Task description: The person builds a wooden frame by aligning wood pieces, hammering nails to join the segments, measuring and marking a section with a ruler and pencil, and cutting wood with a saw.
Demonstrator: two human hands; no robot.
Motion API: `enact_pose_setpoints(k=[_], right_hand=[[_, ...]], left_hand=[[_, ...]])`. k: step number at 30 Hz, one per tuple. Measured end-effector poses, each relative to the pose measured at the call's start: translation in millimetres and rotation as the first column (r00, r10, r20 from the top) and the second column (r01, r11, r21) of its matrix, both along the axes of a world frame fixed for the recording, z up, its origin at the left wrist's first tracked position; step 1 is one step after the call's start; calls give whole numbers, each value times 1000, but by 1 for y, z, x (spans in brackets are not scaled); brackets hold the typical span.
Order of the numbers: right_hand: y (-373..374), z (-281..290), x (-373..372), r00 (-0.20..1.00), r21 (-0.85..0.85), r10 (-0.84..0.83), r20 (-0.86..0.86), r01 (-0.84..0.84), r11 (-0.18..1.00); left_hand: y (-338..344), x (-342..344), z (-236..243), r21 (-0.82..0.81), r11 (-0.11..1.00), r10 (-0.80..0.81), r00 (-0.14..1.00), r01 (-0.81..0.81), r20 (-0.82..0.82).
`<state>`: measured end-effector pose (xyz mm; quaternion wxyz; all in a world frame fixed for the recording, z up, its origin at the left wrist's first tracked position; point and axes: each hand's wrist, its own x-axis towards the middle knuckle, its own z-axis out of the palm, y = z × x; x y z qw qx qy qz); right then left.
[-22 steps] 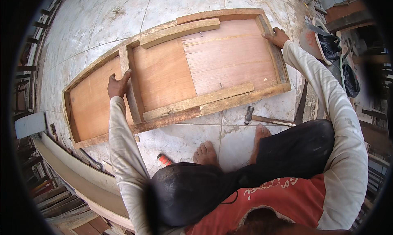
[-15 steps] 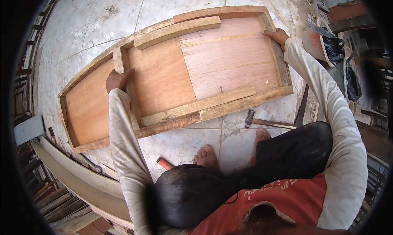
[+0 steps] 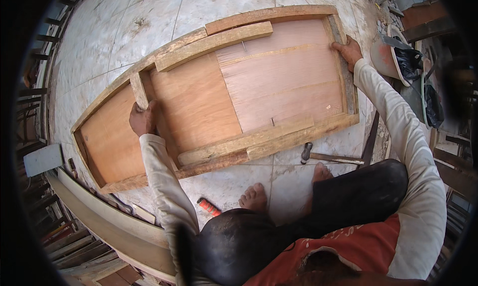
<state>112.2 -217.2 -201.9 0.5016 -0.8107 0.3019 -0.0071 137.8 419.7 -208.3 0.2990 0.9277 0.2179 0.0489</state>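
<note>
A long, tapered wooden panel (image 3: 199, 101) lies before me, its plywood sheet edged by wooden rails, narrower toward the left. My left hand (image 3: 143, 119) is closed around the wooden crosspiece (image 3: 139, 89) near the narrow end. At the wide end, my right hand (image 3: 350, 52) grips the end rail (image 3: 343, 79), thumb on the inner side and fingers mostly hidden beyond it. Along the far edge lies a wooden strip (image 3: 214, 45), with a nail (image 3: 244, 46) beside it. Another strip (image 3: 239, 142) runs along the near edge, with a nail (image 3: 272, 121) standing up at it.
On the tiled floor (image 3: 224, 179), a hammer (image 3: 333, 158) lies by my right foot, and a red-handled tool (image 3: 209, 206) by my left knee. A pale bucket-like container (image 3: 383, 54) with black plastic stands at right. Long boards (image 3: 109, 221) and stacked timber line the left.
My view has shifted slightly, so most things sit lower and farther right. Both hands keep their grips on the panel; its wide end looks slightly larger.
</note>
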Motion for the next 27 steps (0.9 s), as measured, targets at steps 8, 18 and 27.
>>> enact_pose_setpoints(k=[8,18,27], right_hand=[[9,74,5,927,-78,8,376,23,997],[20,81,-11,681,199,-164,713,27,980],[22,72,-49,669,251,-221,709,53,967]], left_hand=[[10,-46,64,-438,897,206,815,65,542],[1,-113,70,-441,898,389,498,-16,775],[2,-160,69,-377,924,276,566,67,777]])
